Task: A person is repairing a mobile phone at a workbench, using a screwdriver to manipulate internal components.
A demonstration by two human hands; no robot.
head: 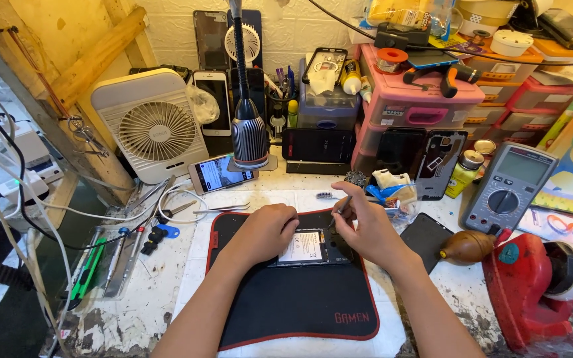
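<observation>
Opened phone (310,246) laid at frame centre on black mat (286,298), battery exposed. Pinned at left edge by left hand (263,232), fingers pressed flat. Thin tool (341,207) pinched in right hand (366,229) grip. Slip likely judged: battery pierced, connector scratched.

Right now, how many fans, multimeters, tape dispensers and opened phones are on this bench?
Fans: 2
Multimeter: 1
Red tape dispenser: 1
Opened phone on the mat: 1
Total: 5
</observation>
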